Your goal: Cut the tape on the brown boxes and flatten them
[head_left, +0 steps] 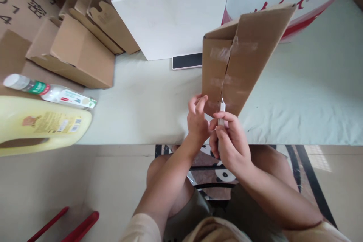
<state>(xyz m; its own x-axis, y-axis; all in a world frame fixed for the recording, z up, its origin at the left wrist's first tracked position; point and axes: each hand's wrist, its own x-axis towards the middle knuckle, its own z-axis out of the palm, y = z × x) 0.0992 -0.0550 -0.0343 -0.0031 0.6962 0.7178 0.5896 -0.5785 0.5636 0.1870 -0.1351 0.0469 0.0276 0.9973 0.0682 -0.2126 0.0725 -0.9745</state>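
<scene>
A brown cardboard box (244, 56) stands tilted on the pale table (147, 106), its taped seam facing me. My left hand (197, 119) grips the box's near bottom corner. My right hand (231, 140) holds a small white utility knife (222, 110), whose blade tip meets the lower end of the taped seam. Clear tape strips cross the seam higher up.
A phone (187, 61) lies behind the box, in front of large white boxes (170, 19). Folded brown cartons (76, 49) sit at the back left. A plastic bottle (51, 92) and a yellow jug (39, 124) lie at the left. Red handles (73, 227) show on the floor.
</scene>
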